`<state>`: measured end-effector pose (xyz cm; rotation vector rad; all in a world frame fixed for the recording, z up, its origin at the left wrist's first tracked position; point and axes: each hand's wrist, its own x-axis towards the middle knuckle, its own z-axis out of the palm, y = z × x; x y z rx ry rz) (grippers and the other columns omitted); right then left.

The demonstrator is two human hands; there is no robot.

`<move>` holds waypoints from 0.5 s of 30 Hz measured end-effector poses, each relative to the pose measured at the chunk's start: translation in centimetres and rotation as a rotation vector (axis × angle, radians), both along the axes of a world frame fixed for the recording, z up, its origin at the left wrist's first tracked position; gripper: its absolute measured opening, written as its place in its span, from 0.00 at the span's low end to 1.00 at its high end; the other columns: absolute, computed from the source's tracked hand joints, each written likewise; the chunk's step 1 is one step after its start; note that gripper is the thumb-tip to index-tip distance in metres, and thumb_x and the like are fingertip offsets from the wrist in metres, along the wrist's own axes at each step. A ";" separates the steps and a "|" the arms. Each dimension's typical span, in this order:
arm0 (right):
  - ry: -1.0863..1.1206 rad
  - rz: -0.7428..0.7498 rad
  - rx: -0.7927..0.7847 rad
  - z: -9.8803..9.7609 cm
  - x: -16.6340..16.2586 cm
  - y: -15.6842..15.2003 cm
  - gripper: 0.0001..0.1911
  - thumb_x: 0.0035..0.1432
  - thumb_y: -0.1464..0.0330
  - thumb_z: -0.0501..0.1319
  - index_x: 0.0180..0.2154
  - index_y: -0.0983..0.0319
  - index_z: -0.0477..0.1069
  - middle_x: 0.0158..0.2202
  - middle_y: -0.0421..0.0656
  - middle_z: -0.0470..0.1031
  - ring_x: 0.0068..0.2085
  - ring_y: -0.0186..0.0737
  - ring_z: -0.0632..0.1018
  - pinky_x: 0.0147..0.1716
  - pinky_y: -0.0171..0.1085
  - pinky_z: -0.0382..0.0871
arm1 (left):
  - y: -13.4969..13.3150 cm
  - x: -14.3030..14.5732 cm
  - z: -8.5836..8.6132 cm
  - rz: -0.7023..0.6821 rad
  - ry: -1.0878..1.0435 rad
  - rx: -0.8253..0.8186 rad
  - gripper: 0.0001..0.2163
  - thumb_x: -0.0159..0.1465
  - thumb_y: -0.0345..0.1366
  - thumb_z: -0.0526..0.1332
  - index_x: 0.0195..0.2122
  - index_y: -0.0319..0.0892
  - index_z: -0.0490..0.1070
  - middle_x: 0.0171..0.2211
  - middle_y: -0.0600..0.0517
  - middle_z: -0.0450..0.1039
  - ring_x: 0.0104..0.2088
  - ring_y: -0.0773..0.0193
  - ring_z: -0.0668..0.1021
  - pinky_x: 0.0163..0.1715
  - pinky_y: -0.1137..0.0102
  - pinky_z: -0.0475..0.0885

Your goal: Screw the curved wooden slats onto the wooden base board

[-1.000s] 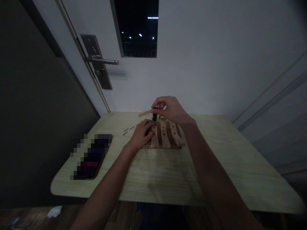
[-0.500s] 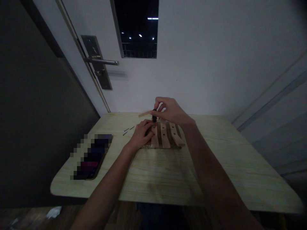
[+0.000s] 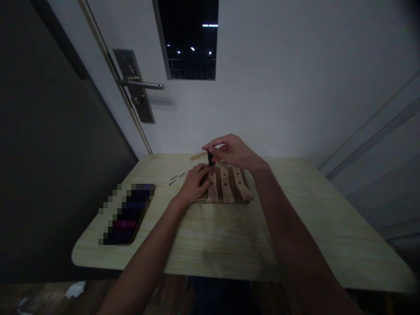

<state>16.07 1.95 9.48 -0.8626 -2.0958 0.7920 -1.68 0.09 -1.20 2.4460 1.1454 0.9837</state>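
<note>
My right hand (image 3: pixel 231 152) is closed, its fingers and thumb pinching the black handle of a screwdriver (image 3: pixel 210 158). The screwdriver stands nearly upright, with its tip low over the far hole of the leftmost wooden piece (image 3: pixel 213 190). Against the left side of that piece lies my left hand (image 3: pixel 196 181), fingers bent and holding it down near the screwdriver tip. Two more curved wooden pieces with holes, a middle one (image 3: pixel 226 190) and a right one (image 3: pixel 242 186), lie side by side on a brownish board (image 3: pixel 203 201). Whether a screw is under the tip is too small to tell.
Several screws (image 3: pixel 173 177) lie on the table (image 3: pixel 223 245) to the left of my left hand. A thin wooden strip (image 3: pixel 197 156) is behind it. A phone (image 3: pixel 131 218) lies at the table's left. Behind stands a white door with a metal handle (image 3: pixel 144 84).
My right hand's fingers have shifted around the screwdriver handle, the index finger now stretched over its top. My left hand stays on the wooden piece. The whole view has moved slightly.
</note>
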 end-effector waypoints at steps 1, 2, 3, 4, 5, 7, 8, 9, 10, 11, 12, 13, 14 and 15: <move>-0.004 0.015 -0.016 0.0 0.2 0.0 0.11 0.58 0.65 0.60 0.41 0.62 0.77 0.39 0.45 0.79 0.28 0.31 0.76 0.30 0.35 0.72 | 0.0 0.0 0.0 -0.001 0.002 0.003 0.15 0.60 0.38 0.54 0.47 0.42 0.69 0.49 0.45 0.68 0.49 0.54 0.70 0.49 0.59 0.66; -0.011 0.021 -0.008 0.0 0.3 0.0 0.11 0.57 0.67 0.60 0.41 0.62 0.77 0.40 0.45 0.79 0.28 0.31 0.76 0.31 0.35 0.72 | 0.0 0.0 0.0 -0.002 0.002 0.006 0.15 0.60 0.37 0.53 0.47 0.42 0.69 0.49 0.46 0.68 0.49 0.54 0.70 0.49 0.59 0.66; -0.023 0.017 0.021 0.1 0.4 0.0 0.11 0.56 0.68 0.61 0.41 0.62 0.77 0.39 0.45 0.78 0.29 0.31 0.76 0.32 0.35 0.72 | 0.0 0.0 0.0 -0.006 0.002 0.008 0.15 0.60 0.37 0.53 0.47 0.42 0.69 0.49 0.46 0.68 0.49 0.54 0.70 0.49 0.59 0.66; -0.037 0.001 0.065 0.1 0.5 0.0 0.11 0.56 0.69 0.61 0.41 0.61 0.77 0.39 0.44 0.78 0.29 0.31 0.75 0.32 0.34 0.71 | 0.0 0.0 0.0 -0.009 0.000 0.009 0.16 0.60 0.37 0.53 0.48 0.42 0.69 0.49 0.46 0.68 0.49 0.55 0.70 0.49 0.59 0.66; -0.052 -0.022 0.115 0.2 0.6 0.0 0.11 0.55 0.69 0.62 0.41 0.61 0.77 0.38 0.44 0.78 0.29 0.30 0.75 0.32 0.34 0.70 | 0.1 0.0 0.0 -0.011 -0.002 0.010 0.16 0.61 0.37 0.53 0.48 0.41 0.69 0.49 0.45 0.68 0.49 0.54 0.70 0.49 0.59 0.65; -0.082 -0.065 0.186 0.3 0.5 0.0 0.11 0.53 0.69 0.64 0.41 0.61 0.76 0.35 0.41 0.76 0.28 0.29 0.72 0.31 0.33 0.68 | 0.1 0.0 -0.1 -0.012 -0.007 0.013 0.16 0.61 0.37 0.52 0.48 0.41 0.69 0.49 0.45 0.68 0.50 0.54 0.70 0.50 0.58 0.65; -0.096 -0.078 0.201 0.4 0.5 0.0 0.11 0.53 0.68 0.65 0.40 0.61 0.76 0.33 0.40 0.75 0.27 0.29 0.71 0.30 0.32 0.66 | 0.2 0.0 -0.2 -0.010 -0.009 0.015 0.16 0.60 0.37 0.53 0.48 0.41 0.69 0.49 0.46 0.68 0.50 0.54 0.70 0.50 0.58 0.65; -0.106 -0.085 0.209 0.4 0.4 0.1 0.10 0.52 0.66 0.66 0.39 0.61 0.76 0.30 0.38 0.74 0.27 0.29 0.70 0.29 0.32 0.65 | 0.2 -0.1 -0.3 -0.008 -0.009 0.017 0.16 0.60 0.37 0.53 0.48 0.42 0.69 0.49 0.46 0.68 0.50 0.54 0.70 0.50 0.59 0.65; -0.112 -0.089 0.212 0.3 0.3 0.1 0.10 0.52 0.65 0.66 0.36 0.61 0.76 0.28 0.38 0.72 0.26 0.29 0.70 0.29 0.32 0.64 | 0.2 -0.1 -0.3 -0.006 -0.008 0.018 0.16 0.60 0.37 0.54 0.48 0.42 0.69 0.49 0.46 0.68 0.50 0.54 0.70 0.50 0.59 0.65; -0.112 -0.093 0.218 0.2 0.2 0.3 0.10 0.51 0.63 0.67 0.34 0.62 0.75 0.26 0.37 0.71 0.27 0.30 0.70 0.29 0.33 0.63 | 0.2 -0.1 -0.3 -0.004 -0.007 0.018 0.15 0.60 0.37 0.54 0.47 0.42 0.69 0.49 0.46 0.68 0.50 0.54 0.70 0.50 0.59 0.65; -0.105 -0.097 0.227 0.1 0.1 0.4 0.11 0.51 0.61 0.67 0.32 0.62 0.75 0.25 0.38 0.71 0.27 0.31 0.70 0.30 0.33 0.63 | 0.2 -0.1 -0.3 -0.003 -0.006 0.019 0.15 0.60 0.37 0.54 0.47 0.43 0.69 0.49 0.46 0.68 0.50 0.54 0.70 0.50 0.59 0.65; -0.094 -0.099 0.237 0.0 0.0 0.5 0.11 0.51 0.60 0.67 0.31 0.62 0.75 0.26 0.39 0.72 0.28 0.31 0.70 0.30 0.33 0.63 | 0.2 -0.1 -0.3 -0.004 -0.004 0.017 0.15 0.60 0.37 0.54 0.47 0.43 0.69 0.49 0.46 0.68 0.50 0.55 0.70 0.50 0.59 0.65; -0.078 -0.100 0.246 -0.2 0.0 0.6 0.11 0.51 0.60 0.67 0.31 0.62 0.75 0.29 0.40 0.74 0.30 0.32 0.71 0.31 0.34 0.64 | 0.1 0.0 -0.2 -0.005 -0.003 0.016 0.15 0.61 0.37 0.53 0.47 0.43 0.69 0.50 0.46 0.68 0.50 0.55 0.70 0.50 0.59 0.65; -0.062 -0.100 0.249 -0.3 0.0 0.8 0.11 0.51 0.61 0.67 0.31 0.62 0.76 0.32 0.42 0.75 0.31 0.33 0.72 0.32 0.34 0.65 | 0.1 0.0 -0.1 -0.007 -0.002 0.012 0.14 0.62 0.38 0.53 0.47 0.43 0.69 0.50 0.46 0.68 0.50 0.55 0.70 0.50 0.59 0.65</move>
